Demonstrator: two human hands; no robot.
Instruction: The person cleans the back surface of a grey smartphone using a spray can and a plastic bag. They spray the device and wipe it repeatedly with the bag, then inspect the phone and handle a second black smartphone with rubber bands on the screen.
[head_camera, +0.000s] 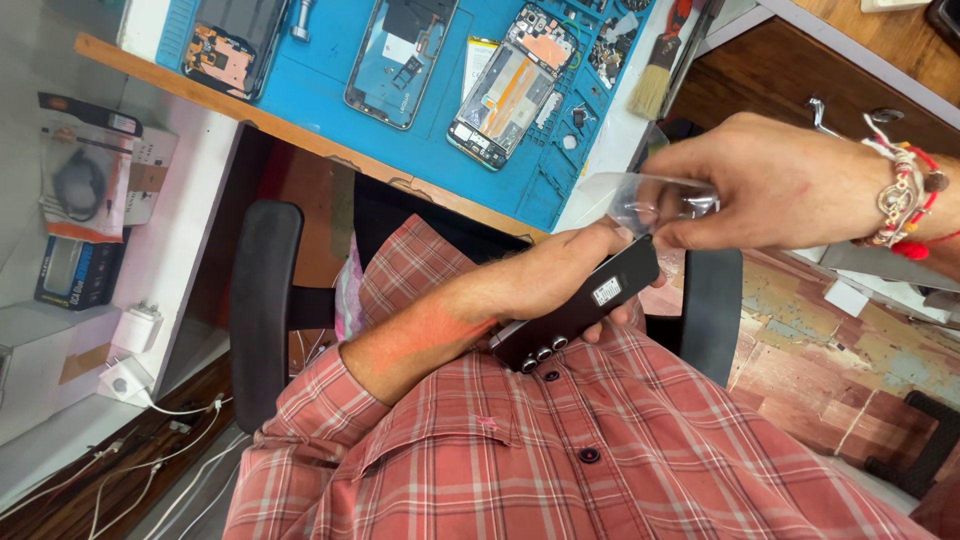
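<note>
Plaid shirt cloth (600, 470) in red and white fills the near part of the view, and just above it a black phone (580, 312) is held against the chest. It is clasped by the left hand (555, 272), whose fingers are wrapped round its back, with the camera lenses pointing toward the shirt. At the phone's far end, a clear plastic film (655, 197) is pinched between the thumb and fingers of the right hand (770, 180), which is closed on it; the film's lower edge appears to meet the phone's tip under the left thumb. A beaded thread bracelet (905, 195) is worn on the right wrist. Behind the left hand, a black chair (262, 300) can be seen. Beyond both hands, a blue mat (330, 60) lies on the surface (160, 75), and several opened phones (510, 85) are laid out on it. A brush (655, 75) rests just beyond the right hand. Well off to the left hand's side, a white charger (125, 380) and small boxes (85, 270) are placed.
</note>
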